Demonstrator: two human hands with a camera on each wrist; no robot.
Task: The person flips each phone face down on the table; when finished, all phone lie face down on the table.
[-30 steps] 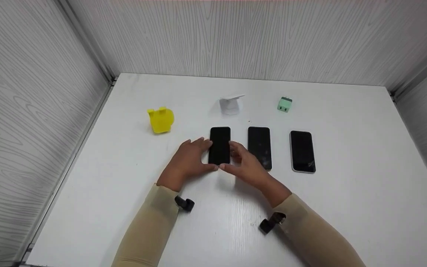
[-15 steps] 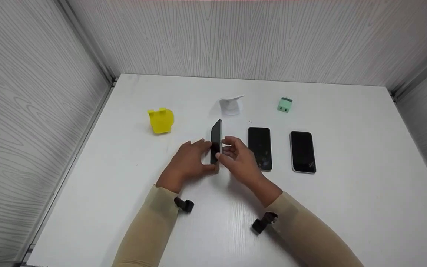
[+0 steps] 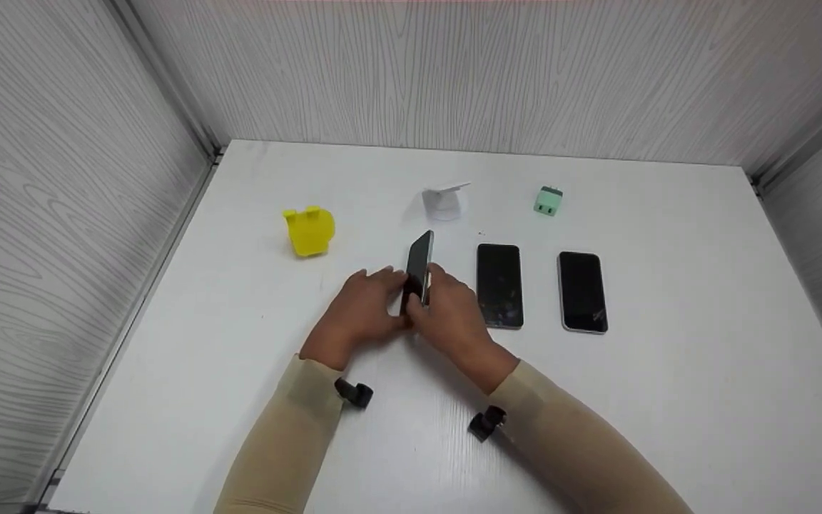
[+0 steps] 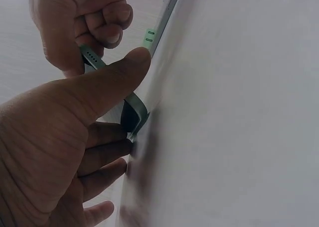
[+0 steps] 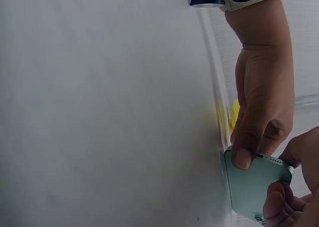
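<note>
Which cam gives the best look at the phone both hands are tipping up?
Head view: the tilted phone shows on edge between left hand and right hand, beside two flat phones. The right wrist view shows only its pale green back corner and bottom ports. The left wrist view shows a sliver of its edge behind the thumb.

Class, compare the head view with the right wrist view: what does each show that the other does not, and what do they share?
Only the head view shows the two phones lying flat, the white stand, the green charger and the whole yellow holder on the white table.

Only the right wrist view shows the tilted phone's pale green back and the port holes along its bottom edge.

Both show the tilted phone raised on its edge, held between the left hand and the right hand.
</note>
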